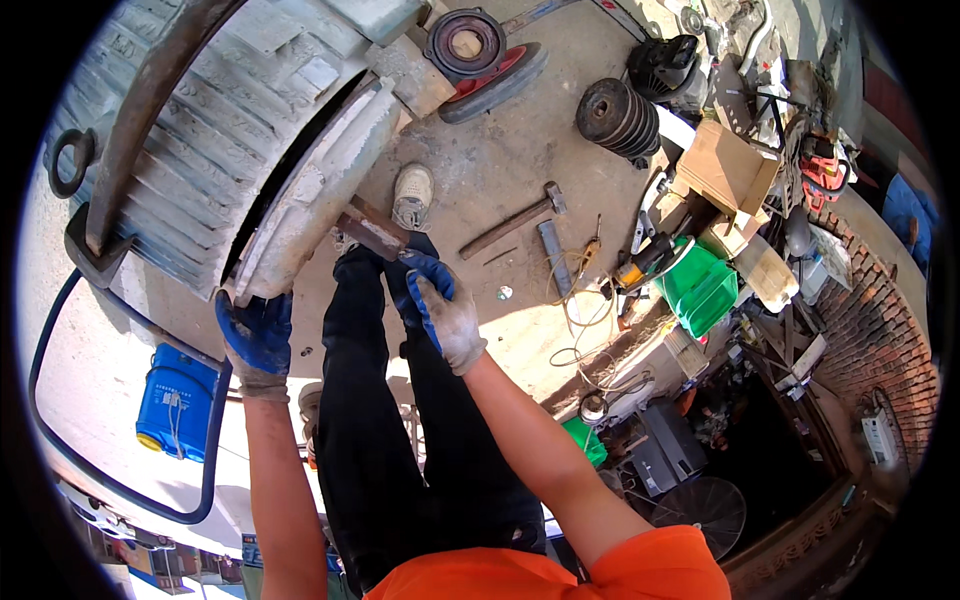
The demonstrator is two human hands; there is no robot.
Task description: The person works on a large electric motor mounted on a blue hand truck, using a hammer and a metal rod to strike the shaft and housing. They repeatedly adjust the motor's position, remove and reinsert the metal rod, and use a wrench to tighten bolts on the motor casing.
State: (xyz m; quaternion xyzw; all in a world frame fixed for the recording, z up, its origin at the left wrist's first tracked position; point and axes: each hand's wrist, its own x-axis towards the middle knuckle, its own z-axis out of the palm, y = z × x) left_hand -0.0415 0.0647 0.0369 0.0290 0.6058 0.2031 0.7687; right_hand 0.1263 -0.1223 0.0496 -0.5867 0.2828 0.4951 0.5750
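Concrete floor (500,160) part sunlit, part shaded, crowded toward the right with tools, boxes and scrap; at upper left, a big grey ribbed housing (190,150), with a thick end cover (320,190) along its near end and a long dark gap between the two; left hand (256,335) cupped at the cover's lower edge, fingers bent upward; whether pinching or merely propping, cannot tell; right hand (445,310) curled, apparently round the mostly hidden handle of a heavy hammer (374,230), head just beside the cover; contact or not, cannot tell; by judgement, midway through shifting the cover against the housing, steadying on the left, striking on the right; whether loosening or seating, unclear; for any further blow, draw the left fingers clear of the gap, square the hammer's face to the cover and watch for a sudden drop; little room below, with black-trousered legs (370,400) and a pale shoe (413,190) close to the hammer; more open concrete rightward, as far as a second hammer (505,228) lying flat; farther off, a black ringed stack (610,115); at lower left, a blue container (180,400), well apart from the cover.
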